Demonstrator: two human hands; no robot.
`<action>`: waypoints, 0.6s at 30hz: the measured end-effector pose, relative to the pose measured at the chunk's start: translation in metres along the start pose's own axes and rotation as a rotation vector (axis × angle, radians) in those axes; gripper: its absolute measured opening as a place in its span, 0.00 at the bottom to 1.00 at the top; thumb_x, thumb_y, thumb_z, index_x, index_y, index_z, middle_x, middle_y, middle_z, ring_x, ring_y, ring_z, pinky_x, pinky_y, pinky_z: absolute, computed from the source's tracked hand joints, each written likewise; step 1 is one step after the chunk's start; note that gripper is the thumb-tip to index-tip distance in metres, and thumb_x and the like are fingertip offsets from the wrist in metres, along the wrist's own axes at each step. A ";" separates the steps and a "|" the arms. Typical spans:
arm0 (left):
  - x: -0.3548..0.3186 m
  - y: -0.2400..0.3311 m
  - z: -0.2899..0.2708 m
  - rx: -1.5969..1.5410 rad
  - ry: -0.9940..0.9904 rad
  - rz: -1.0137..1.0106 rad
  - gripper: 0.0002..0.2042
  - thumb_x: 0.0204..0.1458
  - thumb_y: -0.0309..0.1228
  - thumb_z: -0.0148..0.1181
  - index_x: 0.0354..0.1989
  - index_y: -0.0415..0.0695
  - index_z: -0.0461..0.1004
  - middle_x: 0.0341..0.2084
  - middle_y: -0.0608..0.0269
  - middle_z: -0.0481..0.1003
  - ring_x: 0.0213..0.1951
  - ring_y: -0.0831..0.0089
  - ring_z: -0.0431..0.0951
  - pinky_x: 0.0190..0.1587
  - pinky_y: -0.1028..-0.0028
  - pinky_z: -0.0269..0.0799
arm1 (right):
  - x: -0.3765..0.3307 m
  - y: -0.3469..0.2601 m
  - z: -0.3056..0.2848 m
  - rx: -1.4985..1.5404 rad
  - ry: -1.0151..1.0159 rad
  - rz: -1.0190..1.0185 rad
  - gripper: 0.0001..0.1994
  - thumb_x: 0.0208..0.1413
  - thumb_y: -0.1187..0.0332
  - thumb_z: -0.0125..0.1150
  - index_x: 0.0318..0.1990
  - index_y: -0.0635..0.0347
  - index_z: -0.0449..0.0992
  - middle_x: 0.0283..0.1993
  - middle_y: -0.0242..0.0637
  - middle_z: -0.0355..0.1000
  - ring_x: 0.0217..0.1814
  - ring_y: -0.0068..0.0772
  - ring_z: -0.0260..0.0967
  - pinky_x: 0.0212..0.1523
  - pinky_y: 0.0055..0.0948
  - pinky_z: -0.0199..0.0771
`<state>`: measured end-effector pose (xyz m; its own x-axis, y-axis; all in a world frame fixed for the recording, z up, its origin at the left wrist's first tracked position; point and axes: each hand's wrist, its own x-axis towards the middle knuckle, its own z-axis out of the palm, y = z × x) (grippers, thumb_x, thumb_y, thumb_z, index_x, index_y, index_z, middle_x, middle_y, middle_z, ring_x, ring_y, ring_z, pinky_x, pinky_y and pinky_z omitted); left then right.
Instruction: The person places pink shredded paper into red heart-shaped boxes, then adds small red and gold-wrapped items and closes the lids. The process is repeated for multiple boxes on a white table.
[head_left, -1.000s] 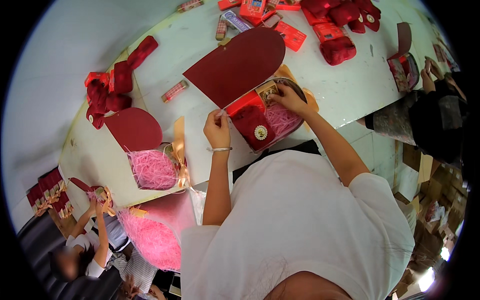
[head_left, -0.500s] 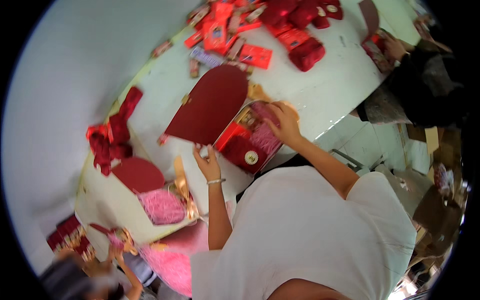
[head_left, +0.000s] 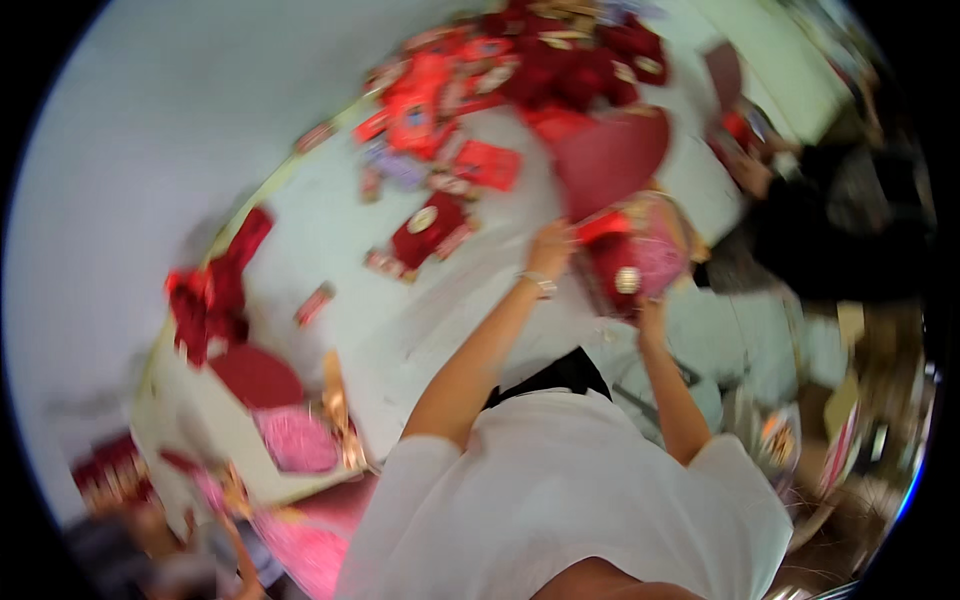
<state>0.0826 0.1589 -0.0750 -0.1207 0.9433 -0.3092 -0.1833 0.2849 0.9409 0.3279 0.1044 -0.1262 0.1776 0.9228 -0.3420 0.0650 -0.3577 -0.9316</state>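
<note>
Both hands hold an open dark red gift box, slightly blurred by motion, over the right part of the white table. Its rounded lid (head_left: 615, 160) stands raised on the far side. Inside lie pink shredded paper (head_left: 658, 250), a bright red packet (head_left: 603, 227) and a dark red pouch (head_left: 612, 270) with a pale round label. My left hand (head_left: 550, 250), a bracelet at its wrist, closes on the box's left corner by the lid hinge. At the near right corner, my right hand (head_left: 651, 318) grips the box from below, its fingers partly hidden.
A heap of red packets (head_left: 415, 110) and dark red pouches (head_left: 580, 75) covers the table's far side. A loose pouch (head_left: 430, 225) lies among small wrapped pieces. Another open box (head_left: 298, 438) with pink shreds sits at left. Co-workers' hands (head_left: 750, 170) are busy at far right and lower left.
The box has moved right and away from me, carried in both hands. My right hand has left the shredded paper for the near edge. A pouch and small pieces now show on the table.
</note>
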 end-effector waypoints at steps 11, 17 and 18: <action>-0.203 0.058 -0.187 0.427 1.144 0.572 0.14 0.40 0.22 0.57 0.38 0.43 0.68 0.36 0.59 0.68 0.44 0.62 0.66 0.49 0.67 0.60 | 0.187 -0.086 -0.101 -0.224 0.321 -0.060 0.19 0.49 0.58 0.54 0.45 0.59 0.64 0.36 0.36 0.66 0.32 0.36 0.65 0.26 0.30 0.71; -0.411 -0.019 -0.328 1.073 1.772 -0.229 0.26 0.43 0.36 0.57 0.49 0.35 0.61 0.42 0.47 0.65 0.46 0.51 0.64 0.51 0.62 0.58 | -0.013 -0.009 0.136 -0.186 -0.633 -0.047 0.21 0.52 0.60 0.47 0.53 0.56 0.61 0.43 0.36 0.67 0.35 0.26 0.66 0.35 0.25 0.68; -0.429 -0.042 -0.339 0.999 1.719 -0.251 0.25 0.43 0.37 0.57 0.49 0.36 0.61 0.42 0.47 0.65 0.46 0.51 0.65 0.50 0.62 0.59 | -0.070 -0.026 0.191 -0.231 -0.875 0.102 0.23 0.51 0.60 0.50 0.54 0.56 0.60 0.48 0.37 0.64 0.42 0.27 0.65 0.37 0.26 0.68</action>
<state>-0.1883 -0.3155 -0.0284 -0.9285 -0.0698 0.3646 0.0912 0.9091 0.4064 0.1267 0.0769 -0.1014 -0.6090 0.6307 -0.4810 0.3021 -0.3763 -0.8759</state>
